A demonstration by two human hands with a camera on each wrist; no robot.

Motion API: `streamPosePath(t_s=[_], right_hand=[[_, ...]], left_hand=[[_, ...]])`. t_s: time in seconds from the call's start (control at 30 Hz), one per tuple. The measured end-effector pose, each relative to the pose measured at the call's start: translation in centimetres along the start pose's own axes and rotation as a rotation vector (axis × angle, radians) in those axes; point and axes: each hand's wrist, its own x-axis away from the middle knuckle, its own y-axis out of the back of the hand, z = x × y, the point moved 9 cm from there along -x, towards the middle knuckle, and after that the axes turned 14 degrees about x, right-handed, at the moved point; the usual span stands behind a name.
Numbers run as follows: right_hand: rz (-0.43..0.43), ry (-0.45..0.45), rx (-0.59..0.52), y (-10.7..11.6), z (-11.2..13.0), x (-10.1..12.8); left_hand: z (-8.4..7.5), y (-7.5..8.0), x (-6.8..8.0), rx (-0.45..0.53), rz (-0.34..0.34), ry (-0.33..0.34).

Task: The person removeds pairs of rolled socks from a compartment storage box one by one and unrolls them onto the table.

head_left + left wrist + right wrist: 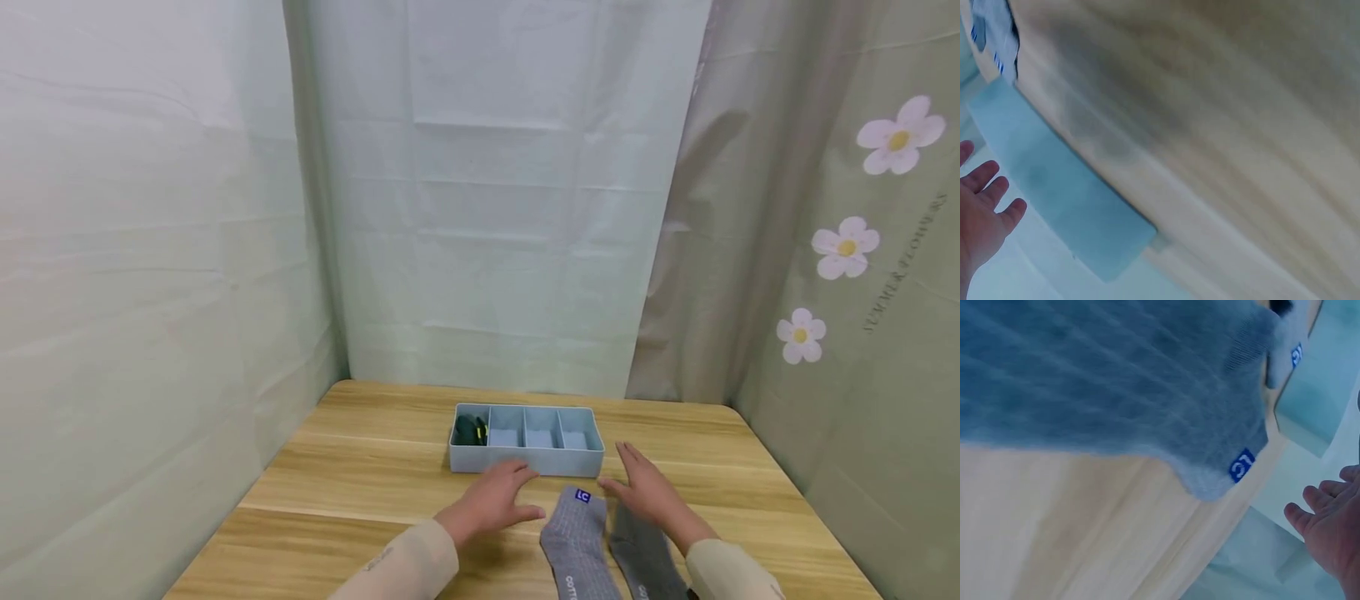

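Note:
My left hand (491, 502) hovers over the table in front of a light blue divided box (525, 461), fingers spread, holding nothing. To its right lies a light grey sock (576, 542), flat, with a blue tag at its toe end and white lettering lower down. Beside that is a darker grey sock (647, 554), partly hidden under my right hand (651, 493). That hand is held above it, fingers extended, thumb apart. In the right wrist view, the nearer sock (1147, 381) also shows a blue tag, and the right hand (1335, 531) grips nothing.
A dark green bundle with a yellow mark (470, 430) fills the box's leftmost compartment; the other compartments show bare floors. The wooden table (360, 467) is enclosed by pale curtains (487, 208) at the back and sides, with flowers printed on the right one.

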Motion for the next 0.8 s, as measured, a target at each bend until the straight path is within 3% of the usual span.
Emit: streamPosePath(t_s=[0.2,0.43,0.6,0.8], right_hand=[[0.006,-0.055,-0.059,-0.5,-0.2,-2.1],[0.001,-0.068,-0.077,-1.2,-0.1,-3.8],[-0.022,-0.051,-0.082,-1.5,0.1,-4.9],[-0.031,-0.028,-0.07,-1.8,0.5,-5.5]], left_hand=[[1.3,3.2,-0.6,-0.002,-0.102,0.018],[4.6,6.6,-0.7,0.072,-0.217,0.096],[7.0,7.9,-0.5,0.154,-0.252,0.171],[8.7,8.7,-0.3,0.189,-0.264,0.235]])
